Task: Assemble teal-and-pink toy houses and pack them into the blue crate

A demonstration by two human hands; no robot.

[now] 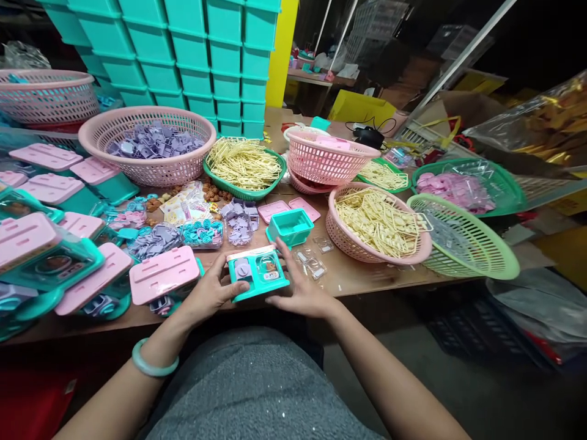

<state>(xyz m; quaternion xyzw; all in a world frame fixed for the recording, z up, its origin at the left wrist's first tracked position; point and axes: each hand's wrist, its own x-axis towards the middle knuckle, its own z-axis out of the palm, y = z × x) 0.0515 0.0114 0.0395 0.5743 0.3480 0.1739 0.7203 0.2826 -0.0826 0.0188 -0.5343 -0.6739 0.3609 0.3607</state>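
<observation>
A teal toy box with a pink top edge, a lilac knob and a small clear window is tilted between my two hands at the table's front edge. My left hand grips its left end, thumb over the front. On the other end my right hand spreads its fingers along the upper corner, with the thumb near the bottom edge. Just behind stands an open teal tub, beside flat pink lids. Small clear plastic pieces lie to the right.
Finished-looking toy boxes with pink lids crowd the left. Baskets hold lilac parts, cream sticks and cream frames. A green basket overhangs the right edge. Stacked teal tubs rise behind.
</observation>
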